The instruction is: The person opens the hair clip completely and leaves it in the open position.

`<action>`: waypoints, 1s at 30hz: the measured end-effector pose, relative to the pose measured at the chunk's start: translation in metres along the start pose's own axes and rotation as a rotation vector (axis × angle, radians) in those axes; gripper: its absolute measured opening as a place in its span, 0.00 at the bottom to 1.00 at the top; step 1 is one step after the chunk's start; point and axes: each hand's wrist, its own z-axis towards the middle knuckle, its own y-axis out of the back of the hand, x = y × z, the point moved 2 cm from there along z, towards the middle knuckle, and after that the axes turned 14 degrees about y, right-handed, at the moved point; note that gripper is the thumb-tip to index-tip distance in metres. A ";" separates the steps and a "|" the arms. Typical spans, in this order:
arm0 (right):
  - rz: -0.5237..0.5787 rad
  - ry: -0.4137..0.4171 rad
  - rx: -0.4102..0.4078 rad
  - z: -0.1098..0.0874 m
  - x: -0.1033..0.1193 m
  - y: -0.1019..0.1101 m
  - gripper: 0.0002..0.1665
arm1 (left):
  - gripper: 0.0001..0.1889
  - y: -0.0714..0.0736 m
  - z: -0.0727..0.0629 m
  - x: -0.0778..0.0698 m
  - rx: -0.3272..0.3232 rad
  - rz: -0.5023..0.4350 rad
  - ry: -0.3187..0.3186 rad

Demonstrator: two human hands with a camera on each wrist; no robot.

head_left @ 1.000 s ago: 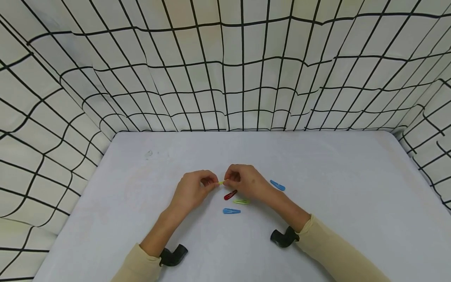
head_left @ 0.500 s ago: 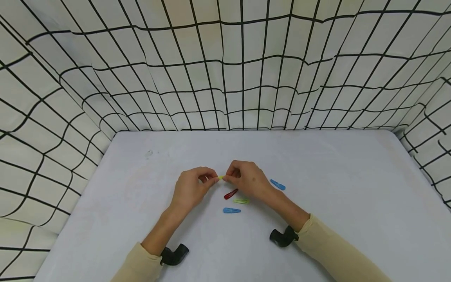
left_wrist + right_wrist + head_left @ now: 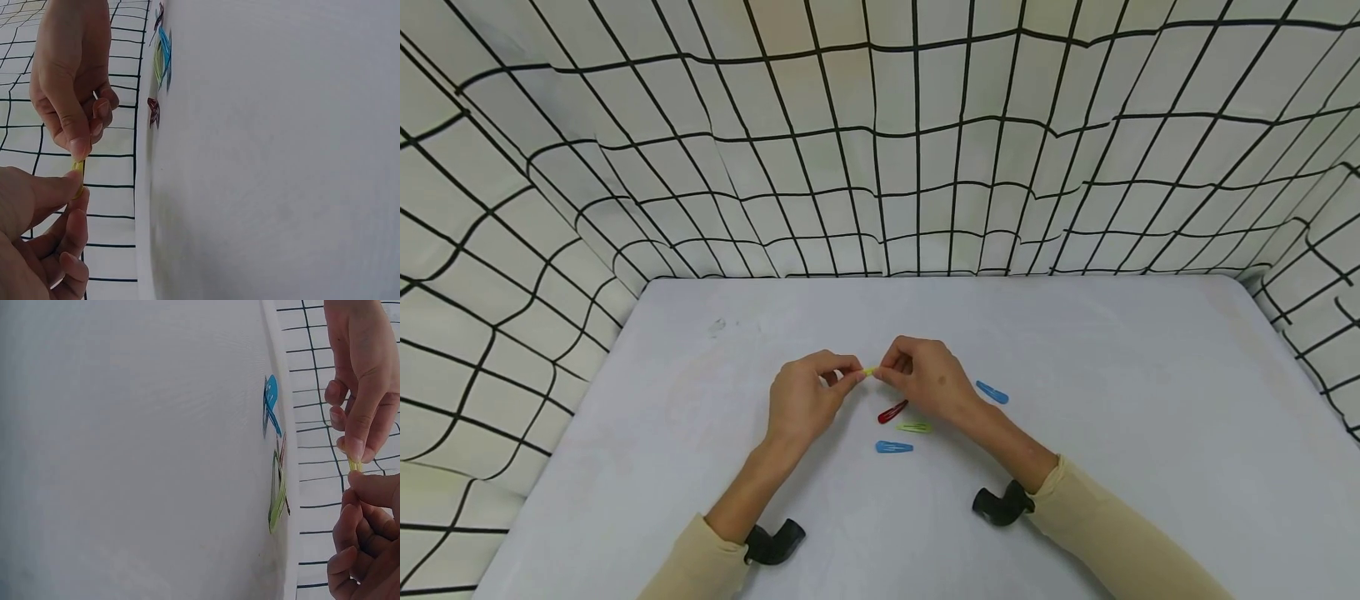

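Observation:
My left hand [image 3: 807,397] and my right hand [image 3: 931,379] meet over the table, each pinching one end of a small yellow hair snap clip [image 3: 869,372]. Fingertips cover most of the clip; in the left wrist view a short yellow stretch [image 3: 79,167] shows between the thumbs, and in the right wrist view a similar yellow piece [image 3: 354,465]. Below the right hand lie a red snap clip [image 3: 892,412], a yellow-green snap clip [image 3: 914,427] and a blue snap clip [image 3: 894,447]. Another blue snap clip [image 3: 992,392] rests right of the right wrist.
The white tabletop [image 3: 1112,400] is bordered at the back and sides by white cloth with a black grid net [image 3: 917,167]. Black elbow-shaped pieces stick out at the left cuff [image 3: 777,542] and the right cuff [image 3: 1002,505].
Both hands have shifted slightly away from the body, toward the table's back, with the yellow snap clip still pinched between them. The clips on the table stay put.

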 end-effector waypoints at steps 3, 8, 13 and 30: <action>0.016 0.005 -0.005 0.000 0.000 0.000 0.08 | 0.03 0.000 0.000 0.000 -0.008 -0.003 0.001; 0.026 0.006 -0.006 0.001 -0.001 -0.001 0.08 | 0.03 -0.001 -0.001 0.001 -0.010 -0.010 0.003; 0.026 0.007 -0.008 0.001 0.000 -0.002 0.08 | 0.02 -0.002 -0.001 0.001 -0.014 -0.011 0.010; 0.031 0.016 -0.008 0.000 0.002 -0.003 0.08 | 0.03 -0.002 -0.004 0.002 -0.060 -0.003 0.018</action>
